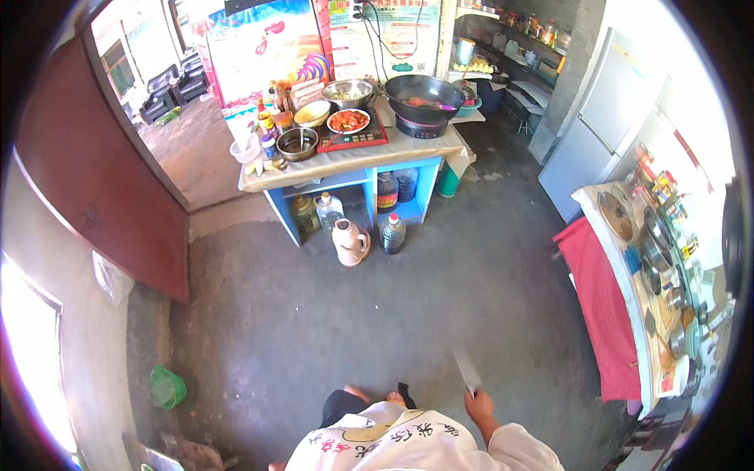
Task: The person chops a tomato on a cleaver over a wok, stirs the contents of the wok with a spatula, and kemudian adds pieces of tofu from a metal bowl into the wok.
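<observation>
My right hand [479, 405] is shut on the handle of a knife with a broad metal blade [468, 370], which points away from me over the grey floor and looks blurred. Only a small part of my left hand [277, 466] shows at the bottom edge, beside my white shirt, so its fingers cannot be made out. Farther ahead stands a counter [353, 158] bearing a black wok [423, 100] on a round cooker, a plate of red chopped food [349, 122], a steel bowl [347, 93] and a dark metal bowl [298, 145].
A pink thermos jug [350, 242] and a plastic bottle of dark liquid [392, 234] stand on the floor before the counter. At right are a refrigerator [607, 123] and a long worktop with pans and a red cloth [601, 312]. A brown door [106, 159] and green basket [167, 387] are left.
</observation>
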A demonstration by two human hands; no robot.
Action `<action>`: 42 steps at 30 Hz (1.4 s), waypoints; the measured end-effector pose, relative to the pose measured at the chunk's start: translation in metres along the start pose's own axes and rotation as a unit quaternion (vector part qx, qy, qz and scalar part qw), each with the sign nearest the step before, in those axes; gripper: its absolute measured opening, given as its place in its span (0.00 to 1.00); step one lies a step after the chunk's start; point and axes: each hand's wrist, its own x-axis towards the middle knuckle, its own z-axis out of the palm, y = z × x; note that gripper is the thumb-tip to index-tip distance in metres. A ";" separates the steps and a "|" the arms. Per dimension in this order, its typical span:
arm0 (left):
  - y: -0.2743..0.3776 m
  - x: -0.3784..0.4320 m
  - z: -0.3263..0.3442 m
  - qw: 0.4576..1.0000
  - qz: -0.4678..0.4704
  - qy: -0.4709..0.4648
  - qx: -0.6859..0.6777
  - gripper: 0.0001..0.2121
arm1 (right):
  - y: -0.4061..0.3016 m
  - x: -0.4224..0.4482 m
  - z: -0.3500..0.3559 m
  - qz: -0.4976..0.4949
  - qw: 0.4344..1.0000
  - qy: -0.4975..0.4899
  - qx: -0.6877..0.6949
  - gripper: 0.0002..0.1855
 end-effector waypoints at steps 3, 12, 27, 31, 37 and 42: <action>0.043 0.010 0.023 1.000 -0.013 -0.003 0.013 0.08 | -0.096 0.098 -0.019 -0.078 0.994 0.075 0.012 0.18; 0.274 0.106 0.057 0.993 0.098 -0.060 0.012 0.09 | -0.341 0.273 -0.069 -0.151 0.977 0.151 0.021 0.16; 0.468 0.125 0.125 0.993 0.054 -0.008 0.108 0.11 | -0.593 0.585 -0.094 -0.228 0.960 0.158 0.040 0.17; 0.483 0.104 0.159 0.994 0.022 -0.005 0.106 0.12 | -0.634 0.643 -0.087 -0.247 0.958 0.143 0.027 0.18; 0.518 0.099 0.187 0.996 0.030 0.002 0.089 0.13 | -0.658 0.675 -0.090 -0.384 0.894 0.219 0.079 0.19; 0.544 0.125 0.192 0.993 0.045 -0.010 0.111 0.15 | -0.746 0.569 -0.128 -0.589 0.795 0.135 0.064 0.29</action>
